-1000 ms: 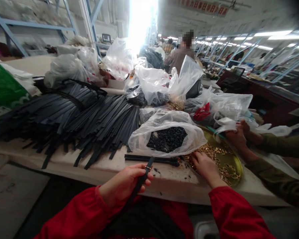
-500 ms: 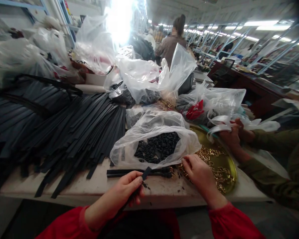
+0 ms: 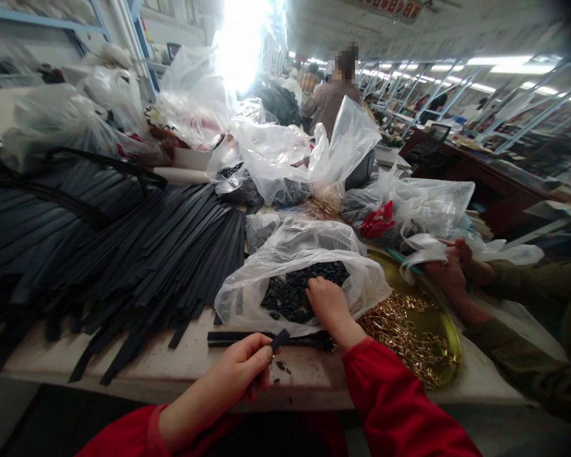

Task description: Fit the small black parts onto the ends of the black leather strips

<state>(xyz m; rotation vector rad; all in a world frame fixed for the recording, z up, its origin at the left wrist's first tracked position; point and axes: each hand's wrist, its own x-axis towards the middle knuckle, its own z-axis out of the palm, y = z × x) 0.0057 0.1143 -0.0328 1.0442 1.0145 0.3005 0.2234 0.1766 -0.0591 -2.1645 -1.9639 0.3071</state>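
Note:
My left hand (image 3: 247,365) is closed around a black strap (image 3: 280,341), whose end sticks out past the thumb, over the table's front part. My right hand (image 3: 329,310) reaches into an open clear plastic bag (image 3: 240,285) full of small black pieces (image 3: 288,293). Its fingers are bent together among the pieces; anything pinched there is hidden. Between my hands and the bag lie finished-looking black straps (image 3: 221,336), partly covered by my right wrist. Tiny dark scraps (image 3: 282,366) are scattered by my left hand.
Many black straps (image 3: 171,254) are piled at left. A gold tray (image 3: 452,343) with gold metal links (image 3: 394,324) sits at right. Beside it, a co-worker's hands (image 3: 450,270) hold white ribbon-like material (image 3: 421,247). More filled plastic bags (image 3: 276,152) stand behind.
My right hand has moved left and forward from the tray's edge into the bag of black pieces. My left hand keeps hold of the strap. The view has shifted slightly.

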